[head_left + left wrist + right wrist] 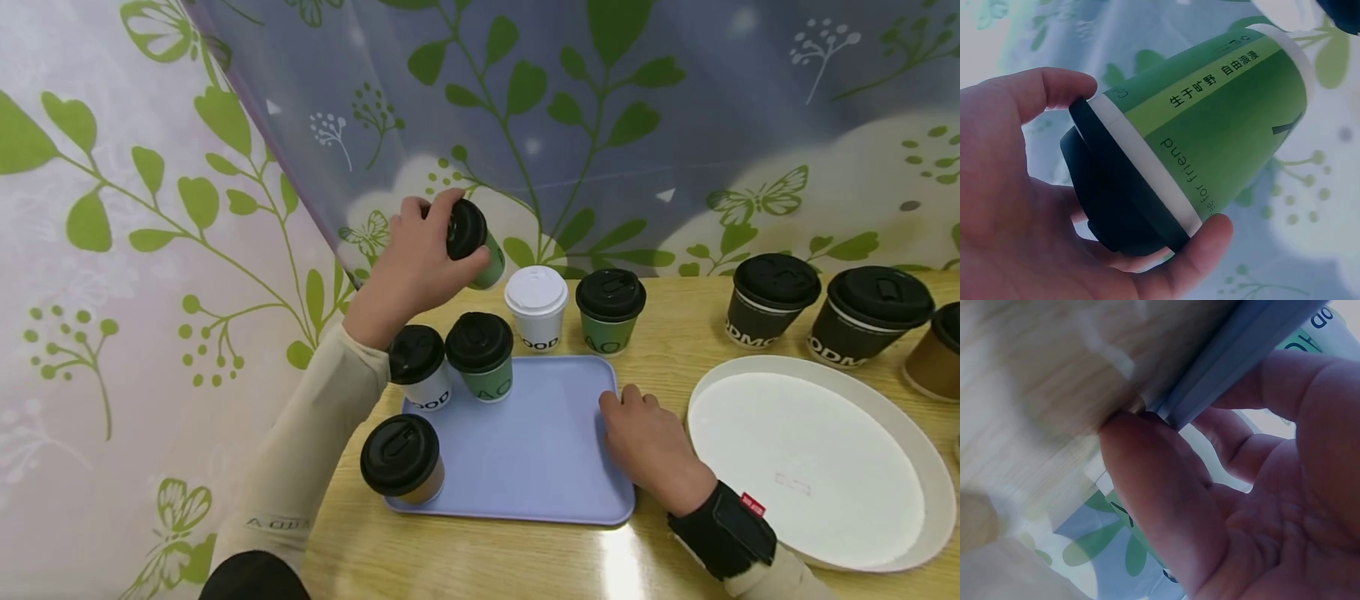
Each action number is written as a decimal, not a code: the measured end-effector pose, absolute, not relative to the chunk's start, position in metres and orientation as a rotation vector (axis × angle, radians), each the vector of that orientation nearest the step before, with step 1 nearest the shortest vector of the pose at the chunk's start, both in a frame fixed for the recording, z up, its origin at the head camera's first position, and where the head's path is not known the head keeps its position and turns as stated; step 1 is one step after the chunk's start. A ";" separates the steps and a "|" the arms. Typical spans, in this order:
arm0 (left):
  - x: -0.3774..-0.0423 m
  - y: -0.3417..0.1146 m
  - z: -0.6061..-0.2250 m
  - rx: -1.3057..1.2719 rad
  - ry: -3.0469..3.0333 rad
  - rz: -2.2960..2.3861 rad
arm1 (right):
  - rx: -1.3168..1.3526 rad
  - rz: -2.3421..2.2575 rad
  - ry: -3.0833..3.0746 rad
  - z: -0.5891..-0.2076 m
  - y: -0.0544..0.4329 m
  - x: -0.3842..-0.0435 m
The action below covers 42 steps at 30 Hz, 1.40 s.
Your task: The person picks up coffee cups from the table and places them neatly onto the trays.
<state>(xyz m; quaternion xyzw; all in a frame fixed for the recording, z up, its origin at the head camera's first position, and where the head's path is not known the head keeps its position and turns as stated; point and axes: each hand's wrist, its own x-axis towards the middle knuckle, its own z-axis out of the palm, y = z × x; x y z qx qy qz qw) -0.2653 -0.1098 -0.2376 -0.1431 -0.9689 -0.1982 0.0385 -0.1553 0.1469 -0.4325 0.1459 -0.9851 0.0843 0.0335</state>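
My left hand [420,262] grips a green paper coffee cup [491,265] by its black lid, tilted in the air above the back left of the blue tray [540,450]. In the left wrist view, thumb and fingers span the lid of the cup [1216,119]. My right hand [652,446] holds the tray's right edge; the right wrist view has its digits around the tray rim [1241,362]. On the tray's left side stand a brown cup [401,457], a white cup with a black lid [420,367] and another green cup [480,354].
Just behind the tray stand a white-lidded cup [536,308] and a green cup with a black lid [611,310]. To the right is a round white tray [817,467], with black cups [772,300] and a brown cup [937,354] behind it. A patterned cloth [555,125] hangs behind.
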 end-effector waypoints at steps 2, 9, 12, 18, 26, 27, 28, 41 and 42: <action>-0.256 -0.111 -0.235 -0.457 -2.926 -0.632 | 0.448 0.261 -3.035 -0.431 0.147 -0.155; -0.226 -0.114 -0.230 -0.478 -2.814 -0.647 | 0.454 0.265 -3.036 -0.429 0.146 -0.154; -0.213 -0.115 -0.229 -0.495 -2.772 -0.654 | 0.455 0.265 -3.036 -0.430 0.145 -0.154; -0.186 -0.119 -0.230 -0.503 -2.698 -0.706 | 0.450 0.257 -3.040 -0.431 0.146 -0.155; -0.158 -0.125 -0.239 -0.574 -2.602 -0.723 | 0.447 0.266 -3.055 -0.430 0.145 -0.155; -0.156 -0.125 -0.240 -0.582 -2.594 -0.713 | 0.446 0.266 -3.054 -0.429 0.145 -0.155; -0.154 -0.124 -0.241 -0.595 -2.582 -0.706 | 0.446 0.265 -3.055 -0.429 0.146 -0.154; -0.146 -0.119 -0.258 -0.721 -2.645 -0.663 | 0.441 0.254 -3.050 -0.430 0.146 -0.154; -0.146 -0.119 -0.260 -0.737 -2.651 -0.661 | 0.441 0.251 -3.048 -0.430 0.146 -0.154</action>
